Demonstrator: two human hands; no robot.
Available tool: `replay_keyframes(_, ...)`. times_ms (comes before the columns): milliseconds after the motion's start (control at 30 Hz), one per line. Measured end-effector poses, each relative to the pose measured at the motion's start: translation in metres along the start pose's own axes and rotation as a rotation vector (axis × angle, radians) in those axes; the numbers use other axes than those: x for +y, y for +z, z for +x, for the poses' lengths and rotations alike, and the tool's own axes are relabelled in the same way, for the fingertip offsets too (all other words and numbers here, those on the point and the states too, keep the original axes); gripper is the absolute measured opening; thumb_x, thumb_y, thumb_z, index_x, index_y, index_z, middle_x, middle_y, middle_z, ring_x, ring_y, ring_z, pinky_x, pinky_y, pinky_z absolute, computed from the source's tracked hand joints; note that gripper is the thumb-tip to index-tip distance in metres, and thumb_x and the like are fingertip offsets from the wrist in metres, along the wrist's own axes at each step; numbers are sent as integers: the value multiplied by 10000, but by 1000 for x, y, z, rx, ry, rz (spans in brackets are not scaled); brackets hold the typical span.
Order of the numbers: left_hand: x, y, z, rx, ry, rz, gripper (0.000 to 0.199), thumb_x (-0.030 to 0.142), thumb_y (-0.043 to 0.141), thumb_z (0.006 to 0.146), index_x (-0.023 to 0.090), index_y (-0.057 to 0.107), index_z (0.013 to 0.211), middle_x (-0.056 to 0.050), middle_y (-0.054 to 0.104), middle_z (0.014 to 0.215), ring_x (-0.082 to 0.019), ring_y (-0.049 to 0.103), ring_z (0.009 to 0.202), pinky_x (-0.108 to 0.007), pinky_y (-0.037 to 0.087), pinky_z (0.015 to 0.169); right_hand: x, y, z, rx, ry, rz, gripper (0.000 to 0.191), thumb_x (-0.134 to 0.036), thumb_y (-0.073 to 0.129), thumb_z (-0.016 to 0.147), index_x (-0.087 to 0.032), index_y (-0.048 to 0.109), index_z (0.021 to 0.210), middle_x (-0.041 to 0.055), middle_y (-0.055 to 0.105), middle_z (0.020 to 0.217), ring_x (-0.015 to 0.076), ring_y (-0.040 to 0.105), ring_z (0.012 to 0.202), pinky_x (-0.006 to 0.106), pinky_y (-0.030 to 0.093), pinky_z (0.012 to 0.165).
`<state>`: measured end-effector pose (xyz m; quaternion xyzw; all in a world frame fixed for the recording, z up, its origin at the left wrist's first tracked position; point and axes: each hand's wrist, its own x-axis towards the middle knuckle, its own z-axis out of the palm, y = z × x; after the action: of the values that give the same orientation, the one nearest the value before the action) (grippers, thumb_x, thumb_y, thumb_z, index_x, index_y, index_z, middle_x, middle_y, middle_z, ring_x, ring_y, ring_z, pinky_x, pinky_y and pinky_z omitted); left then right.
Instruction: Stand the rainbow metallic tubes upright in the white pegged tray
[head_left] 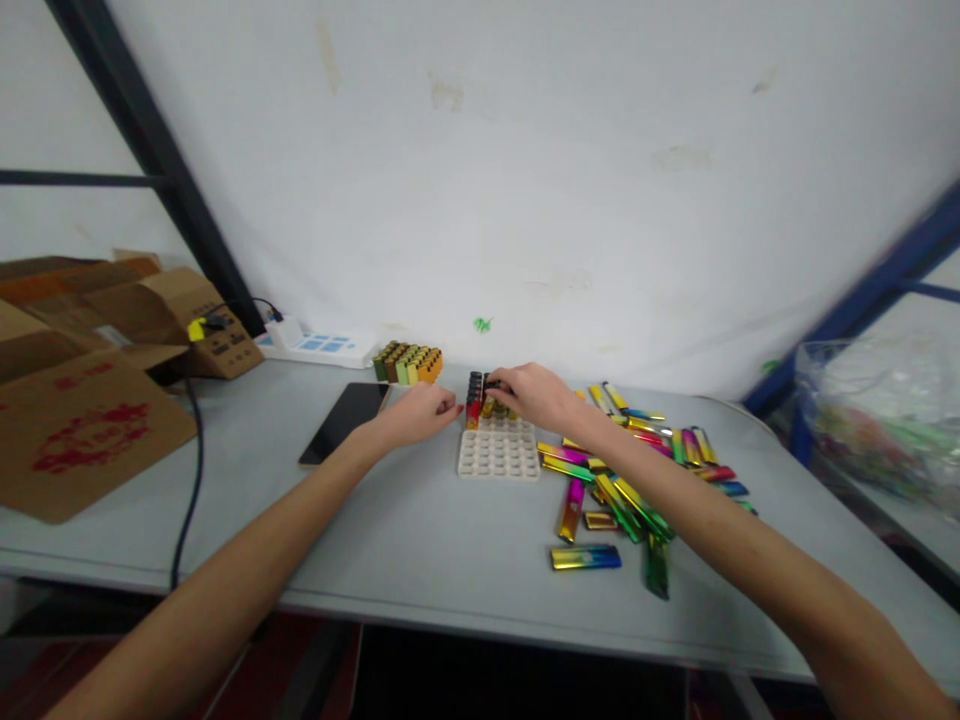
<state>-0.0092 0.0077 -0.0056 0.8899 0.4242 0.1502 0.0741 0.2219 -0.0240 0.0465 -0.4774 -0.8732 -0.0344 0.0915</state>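
Observation:
A white tray (pixel 499 468) with rows of small square slots lies mid-table. Toward its back stand several upright lighters (pixel 474 400) with dark tops and red or gold bodies. My right hand (pixel 534 392) reaches over the tray's back part, its fingers pinched on a dark-topped lighter (pixel 490 384) among them; most of that lighter is hidden. Just left of the standing lighters is my left hand (pixel 421 412), fingers curled in and thumb toward the tray, with nothing visible in it. Loose metallic lighters (pixel 585 557) in gold, green, blue and purple are heaped right of the tray, partly under my right forearm.
A dark phone or tablet (pixel 346 422) lies left of the tray. Behind it are a block of upright lighters (pixel 407 362) and a white power strip (pixel 319 347). Cardboard boxes (pixel 97 420) and a black cable (pixel 198 450) occupy the left; a clear plastic bag (pixel 877 420) is far right.

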Motion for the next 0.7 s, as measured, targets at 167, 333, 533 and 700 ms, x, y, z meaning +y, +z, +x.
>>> replay_keyframes(167,0,-1,0,-9,-8,7,338,345,465,906,195,532,611,-13,576,562,-153,499,542,-285,291,563,4,-3,3,-60,-52,0,284,-331,482,1019,-185,705,1117,95,749,914,189,664,795,272,374,674)
replay_keyframes(333,-1,-1,0,-6,8,6,353,364,447,917,191,562,631,-26,611,591,-157,521,555,-281,306,571,0,-10,-2,37,-53,46,291,-351,507,1006,-192,661,1196,66,733,835,186,646,751,277,375,649)
replay_keyframes(533,-2,1,1,-15,4,17,344,355,454,915,189,583,642,-34,639,612,-163,543,566,-278,329,581,22,-30,-37,99,-22,188,242,-332,512,1002,-197,692,1090,44,750,831,161,647,709,278,432,685)
replay_keyframes(700,-5,3,1,-12,11,0,336,351,460,910,190,594,648,-36,648,618,-171,565,578,-283,351,589,66,-24,-80,28,60,257,254,-364,558,961,-182,710,1052,54,745,865,177,669,749,285,481,720)
